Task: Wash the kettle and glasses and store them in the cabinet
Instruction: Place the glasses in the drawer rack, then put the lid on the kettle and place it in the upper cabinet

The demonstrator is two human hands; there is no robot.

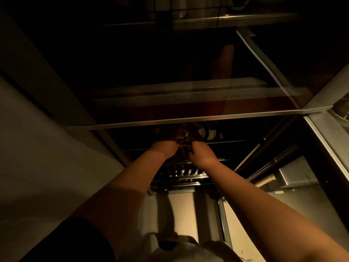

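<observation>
Both hands reach up into the dim cabinet, under the raised glass door (188, 103), and close together around something that glints between them. It looks like a glass (182, 136), though the shadow hides its outline. The left hand (166, 144) seems curled at its near-left side, but the fingers are lost in the dark, so I cannot say how firmly it holds. The right hand (200, 150) sits just beside it, to the right of the glass, fingers bent inward toward it in the same way.

Below the glass runs a wire rack (181, 172) with shiny loops. No kettle is visible.

To place it well, I would keep both hands steadying it, lower it gently onto the rack, and let go only once it stands firm. Both forearms are stretched upward, wrists nearly touching.
</observation>
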